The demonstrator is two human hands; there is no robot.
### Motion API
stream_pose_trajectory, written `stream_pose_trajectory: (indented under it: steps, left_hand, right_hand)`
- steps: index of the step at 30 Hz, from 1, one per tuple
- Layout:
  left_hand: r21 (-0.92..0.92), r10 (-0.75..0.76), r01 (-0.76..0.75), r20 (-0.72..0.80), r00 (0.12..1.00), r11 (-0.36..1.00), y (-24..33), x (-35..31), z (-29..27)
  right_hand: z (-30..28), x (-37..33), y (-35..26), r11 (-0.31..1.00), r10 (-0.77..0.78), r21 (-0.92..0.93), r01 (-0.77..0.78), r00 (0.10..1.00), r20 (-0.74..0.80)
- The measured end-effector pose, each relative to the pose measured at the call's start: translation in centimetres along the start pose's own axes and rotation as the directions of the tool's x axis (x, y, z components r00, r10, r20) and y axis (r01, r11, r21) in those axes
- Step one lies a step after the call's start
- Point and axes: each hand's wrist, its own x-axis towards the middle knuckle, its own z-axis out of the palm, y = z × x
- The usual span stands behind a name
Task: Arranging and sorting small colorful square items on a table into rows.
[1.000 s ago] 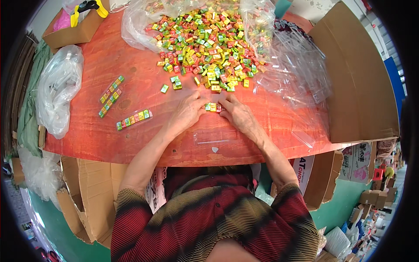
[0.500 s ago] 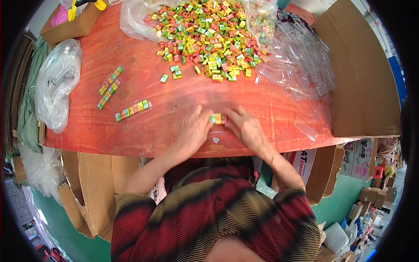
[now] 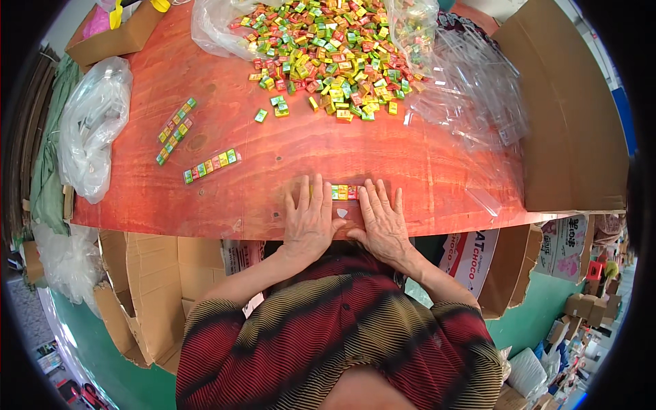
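A short row of small coloured boxes (image 3: 345,193) lies near the table's front edge, between my hands. My left hand (image 3: 309,215) rests flat at the row's left end, fingers stretched forward and covering part of it. At the right end lies my right hand (image 3: 383,217), also flat with its fingers apart. A small whitish chip (image 3: 342,213) sits on the table just below the row. Off to the left are a filled clear strip of boxes (image 3: 210,166) and, behind it, two more rows of boxes (image 3: 175,132) side by side.
A big heap of small boxes (image 3: 335,61) covers the far middle of the red table (image 3: 239,123). Clear plastic sleeves (image 3: 471,96) pile up at right beside a tall cardboard panel (image 3: 574,116). A plastic bag (image 3: 92,130) lies at the left edge; an opened carton (image 3: 154,287) stands below.
My hands have gone from curled fingers at the row to lying flat with fingers stretched out at its two ends. More boxes of the row show between them.
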Motion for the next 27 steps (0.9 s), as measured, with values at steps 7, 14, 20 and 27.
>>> stream_pose_trajectory:
  steps: [7,14,20,27]
  left_hand:
    - [-0.228,-0.010,0.019,0.041,0.999,0.973,-0.4,0.3,0.3]
    - [-0.247,-0.006,0.003,-0.014,1.000,0.969,-0.4,0.6,0.4]
    - [-0.177,-0.033,0.040,0.042,0.999,0.983,-1.0,0.8,0.6]
    - [-0.202,0.128,-0.125,-0.002,0.992,0.971,-0.8,0.5,-0.3]
  right_hand:
    - [-0.1,0.0,0.3,1.000,-0.009,-0.028,0.008,1.000,-0.008]
    - [0.2,-0.1,1.4,0.992,-0.011,0.126,0.016,0.999,-0.042]
    - [0.1,0.3,1.0,1.000,0.009,0.028,-0.010,1.000,0.006]
    - [0.1,1.5,-0.4,0.996,-0.044,0.085,0.041,0.998,0.042]
